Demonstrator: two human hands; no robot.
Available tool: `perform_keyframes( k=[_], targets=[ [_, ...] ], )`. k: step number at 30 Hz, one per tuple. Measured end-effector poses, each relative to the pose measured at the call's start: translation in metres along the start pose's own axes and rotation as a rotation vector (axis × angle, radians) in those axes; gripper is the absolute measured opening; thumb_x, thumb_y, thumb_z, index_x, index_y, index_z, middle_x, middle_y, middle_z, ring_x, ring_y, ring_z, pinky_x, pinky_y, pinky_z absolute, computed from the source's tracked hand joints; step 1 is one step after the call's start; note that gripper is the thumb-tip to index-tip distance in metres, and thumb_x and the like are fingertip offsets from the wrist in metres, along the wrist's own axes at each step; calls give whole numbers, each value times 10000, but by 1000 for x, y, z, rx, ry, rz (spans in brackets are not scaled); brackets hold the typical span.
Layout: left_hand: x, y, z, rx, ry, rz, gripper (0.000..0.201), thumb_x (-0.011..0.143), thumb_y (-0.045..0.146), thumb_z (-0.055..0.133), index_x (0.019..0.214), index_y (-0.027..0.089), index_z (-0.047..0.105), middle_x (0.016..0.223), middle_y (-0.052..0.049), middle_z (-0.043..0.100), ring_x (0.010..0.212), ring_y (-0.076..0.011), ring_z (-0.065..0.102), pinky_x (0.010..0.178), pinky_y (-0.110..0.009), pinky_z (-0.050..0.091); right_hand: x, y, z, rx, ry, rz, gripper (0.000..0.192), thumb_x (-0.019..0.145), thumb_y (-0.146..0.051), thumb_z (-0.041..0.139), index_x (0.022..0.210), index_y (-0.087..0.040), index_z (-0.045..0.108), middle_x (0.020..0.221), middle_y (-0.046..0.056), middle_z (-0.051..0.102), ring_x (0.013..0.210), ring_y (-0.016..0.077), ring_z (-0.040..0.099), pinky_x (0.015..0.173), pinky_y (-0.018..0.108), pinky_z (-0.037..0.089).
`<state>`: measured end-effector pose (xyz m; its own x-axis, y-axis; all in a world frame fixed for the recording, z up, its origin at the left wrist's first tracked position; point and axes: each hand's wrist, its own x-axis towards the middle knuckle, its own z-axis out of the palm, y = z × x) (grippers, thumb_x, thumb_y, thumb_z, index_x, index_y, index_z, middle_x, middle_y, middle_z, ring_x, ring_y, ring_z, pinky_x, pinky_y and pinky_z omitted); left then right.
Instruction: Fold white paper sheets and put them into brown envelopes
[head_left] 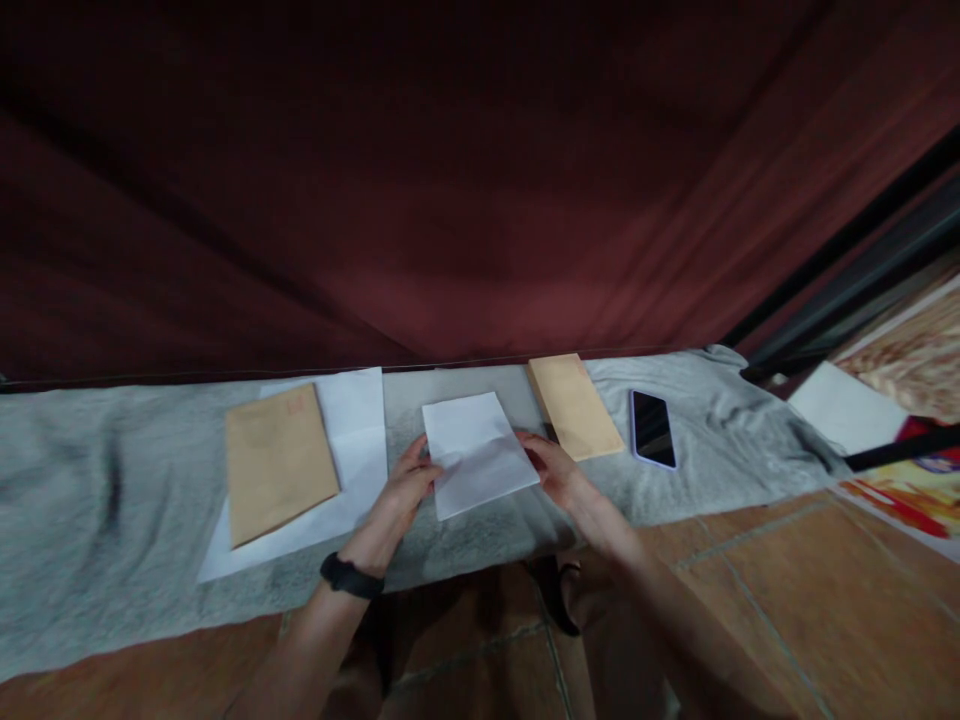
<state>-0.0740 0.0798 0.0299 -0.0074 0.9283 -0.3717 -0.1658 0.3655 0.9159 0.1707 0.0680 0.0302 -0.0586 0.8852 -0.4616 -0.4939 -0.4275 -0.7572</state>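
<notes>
Both arms reach forward, forearms angled inward. Left hand (405,488) – black band on wrist, fingers bent, tips pressing down. Right hand (551,468) – palm down, fingers spread flat.

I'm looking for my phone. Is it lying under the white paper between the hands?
No, the phone lies uncovered on the grey cloth, right of the white paper.

Matt white paper sheet (478,452), brown kraft envelope (576,405), glossy phone (652,428), seemingly soft grey cloth (112,500)

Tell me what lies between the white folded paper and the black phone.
A small brown envelope lies between the folded paper and the phone, in the head view.
</notes>
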Motion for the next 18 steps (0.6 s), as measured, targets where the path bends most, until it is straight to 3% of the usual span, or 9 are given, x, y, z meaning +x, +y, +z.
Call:
perform_keyframes(
  k=[5, 9, 13, 18],
  targets=[
    [-6, 0, -8, 95, -78, -88, 810, 630, 105, 726, 1410, 213, 533, 795, -14, 742, 668, -197, 684, 589, -269, 488, 10, 12, -12, -291, 151, -126, 354, 662, -283, 782, 991, -219, 670, 685, -54, 664, 568, 144, 589, 524, 241, 438],
    [-7, -2, -9, 165, -109, -26, 853, 639, 147, 738, 1452, 193, 480, 646, 33, 684, 503, -152, 592, 479, -230, 410, 12, 20, -9, -790, 257, -368, 373, 733, -173, 690, 1100, -234, 669, 652, -48, 625, 630, 185, 605, 662, 313, 496],
    [-5, -7, -4, 286, -81, 11, 887, 646, 153, 703, 1486, 144, 420, 525, 87, 578, 394, -130, 479, 395, -218, 339, 4, 19, -2, -1082, 288, -550, 445, 853, -197, 593, 1296, -235, 610, 1057, 78, 698, 1026, 270, 649, 971, 421, 488],
    [-4, -11, -6, 332, -46, 36, 808, 654, 153, 720, 1427, 199, 491, 555, 80, 591, 431, -150, 531, 437, -234, 409, -4, 31, 11, -1404, 80, -802, 472, 986, -235, 427, 1447, -173, 511, 1483, 140, 528, 1391, 264, 464, 1156, 450, 389]
  ],
)
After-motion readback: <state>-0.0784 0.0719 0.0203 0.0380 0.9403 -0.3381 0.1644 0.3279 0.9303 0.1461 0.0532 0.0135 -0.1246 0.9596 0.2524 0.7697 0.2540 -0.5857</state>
